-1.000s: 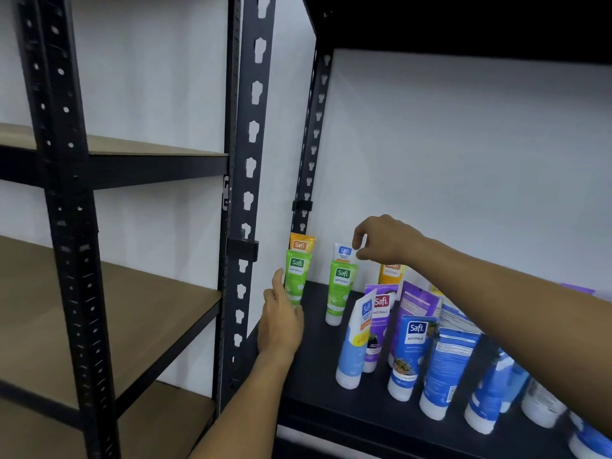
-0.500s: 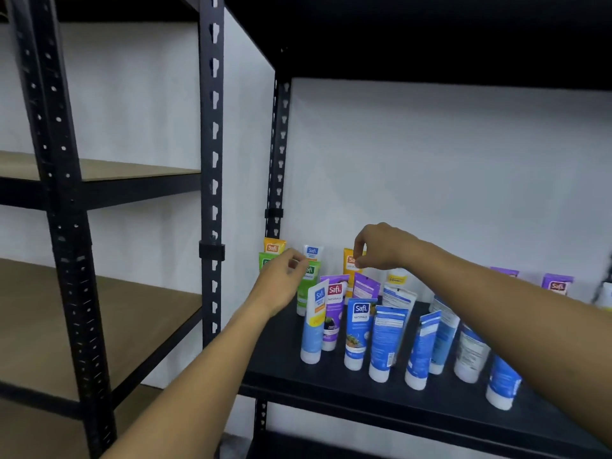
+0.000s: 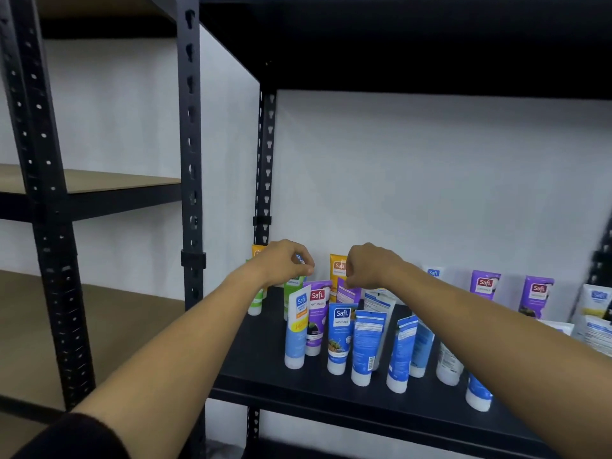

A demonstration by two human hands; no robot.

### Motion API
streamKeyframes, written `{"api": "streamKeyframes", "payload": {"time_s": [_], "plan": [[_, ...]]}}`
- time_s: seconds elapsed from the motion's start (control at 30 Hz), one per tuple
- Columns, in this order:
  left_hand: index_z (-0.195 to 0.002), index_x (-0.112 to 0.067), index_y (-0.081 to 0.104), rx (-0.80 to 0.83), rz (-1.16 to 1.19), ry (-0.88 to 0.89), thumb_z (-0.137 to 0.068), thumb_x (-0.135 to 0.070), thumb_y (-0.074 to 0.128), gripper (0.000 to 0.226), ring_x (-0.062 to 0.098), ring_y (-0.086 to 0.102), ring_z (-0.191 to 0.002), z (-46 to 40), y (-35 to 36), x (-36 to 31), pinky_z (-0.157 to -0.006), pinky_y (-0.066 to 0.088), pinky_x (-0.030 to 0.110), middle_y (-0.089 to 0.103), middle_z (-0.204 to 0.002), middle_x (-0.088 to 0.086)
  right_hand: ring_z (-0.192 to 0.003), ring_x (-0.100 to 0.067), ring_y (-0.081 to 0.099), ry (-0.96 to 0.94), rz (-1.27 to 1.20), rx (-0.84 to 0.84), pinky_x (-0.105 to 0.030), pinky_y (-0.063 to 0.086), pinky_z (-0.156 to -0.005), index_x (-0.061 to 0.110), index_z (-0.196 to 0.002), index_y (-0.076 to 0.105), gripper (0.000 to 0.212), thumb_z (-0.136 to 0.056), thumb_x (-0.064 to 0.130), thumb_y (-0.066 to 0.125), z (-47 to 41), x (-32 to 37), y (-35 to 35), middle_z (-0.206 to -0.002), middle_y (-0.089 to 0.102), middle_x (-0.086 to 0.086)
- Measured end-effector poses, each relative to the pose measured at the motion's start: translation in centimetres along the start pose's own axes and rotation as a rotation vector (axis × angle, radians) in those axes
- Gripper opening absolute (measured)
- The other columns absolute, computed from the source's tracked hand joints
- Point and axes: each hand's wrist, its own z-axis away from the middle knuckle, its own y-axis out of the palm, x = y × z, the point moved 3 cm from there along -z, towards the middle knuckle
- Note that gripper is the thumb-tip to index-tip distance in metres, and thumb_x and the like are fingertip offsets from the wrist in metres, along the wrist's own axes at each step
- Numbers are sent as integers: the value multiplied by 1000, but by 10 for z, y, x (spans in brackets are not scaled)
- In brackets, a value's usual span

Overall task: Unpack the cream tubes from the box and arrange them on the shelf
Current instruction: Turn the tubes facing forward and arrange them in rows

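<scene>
**Reaching Over Rows of Cream Tubes on a Black Shelf**

Reaching from the lower left, the left hand (image 3: 284, 261) hovers at the back of the black shelf (image 3: 265, 362), its fingers curled and thumb meeting fingertip at the top of a blue-capped tube (image 3: 299, 259); whether it truly pinches that tube cannot be told. Left of it stands the wooden rack (image 3: 99, 313) with brown boards. Below the hand, a green tube (image 3: 290, 294) stands upright, and a pale blue tube (image 3: 296, 329) and a purple tube (image 3: 316, 318) stand just in front. An orange tube (image 3: 337, 270) rises between the two hands. The right hand (image 3: 369, 266) hangs just beside it with fingers curled down over another purple tube (image 3: 347, 294); its grip is hidden. Further right, blue tubes (image 3: 367, 346) stand cap-down in a loose front row, and two more purple ones (image 3: 485, 284) lean against the white wall (image 3: 414, 177).
</scene>
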Motion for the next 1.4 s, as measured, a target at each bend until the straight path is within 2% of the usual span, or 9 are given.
{"api": "streamKeyframes", "payload": {"time_s": [0.2,0.37,0.53,0.67,0.8,0.93,1.1,1.3,1.4], "plan": [[-103,-17,72,120,-29,-30,-88,-23,71,16,12,66,-84,-14,12,-7,-81,57,32,66,-86,-10,-97,-22,66,-24,-14,2,-34,56,-84,10,-106,66,26,-87,26,72,-11,-4,11,-110,71,-7],[-102,-18,70,211,-114,-58,-86,-26,74,19,8,65,-79,-26,20,-6,-69,52,23,65,-83,-12,-104,-22,64,-81,-40,11,-28,49,-77,14,-107,70,24,-86,26,73,-17,-10,9,-115,69,-4],[-93,-19,69,248,-181,-79,-88,-23,72,6,7,66,-76,-32,21,-8,-57,47,18,67,-79,-11,-103,-18,63,-133,-58,28,-26,44,-72,19,-102,71,18,-86,27,74,-22,-15,9,-114,69,-1],[-92,-19,69,263,-222,-73,-89,-22,71,5,9,69,-81,-35,22,-9,-63,52,20,69,-83,-7,-103,-18,63,-162,-61,35,-26,46,-73,19,-103,72,17,-87,26,73,-25,-17,9,-113,69,0],[-91,-19,69,270,-260,-65,-88,-22,70,4,10,68,-79,-39,23,-10,-59,48,18,68,-83,-8,-87,-17,67,-161,-103,27,-34,58,-81,13,-91,78,13,-86,19,67,-29,-22,10,-96,74,-4],[-89,-18,67,260,-289,-62,-88,-22,71,5,13,69,-82,-44,24,-9,-66,52,23,67,-84,-6,-66,-15,62,-121,-168,40,-27,49,-64,1,-84,75,26,-86,25,65,-29,-25,12,-82,72,-15],[-90,-19,66,255,-306,-44,-89,-22,70,5,12,69,-80,-47,25,-9,-71,55,25,66,-83,-9,-96,-18,66,-131,-162,41,-24,50,-73,12,-94,73,10,-84,16,73,-29,-27,19,-108,70,-5],[-89,-21,67,234,-329,-20,-89,-22,69,2,9,66,-76,-49,20,-12,-68,54,25,66,-84,-11,-111,-22,61,-84,-174,-52,-28,53,-80,17,-123,62,40,-85,14,75,-30,-30,19,-130,59,-6],[-91,-21,67,192,-322,-5,-90,-22,68,2,7,62,-76,-54,16,-18,-66,50,23,61,-79,-16,-109,-21,61,-78,-189,-110,-27,54,-76,16,-121,65,36,-86,14,75,-31,-42,7,-127,60,-6]]}}
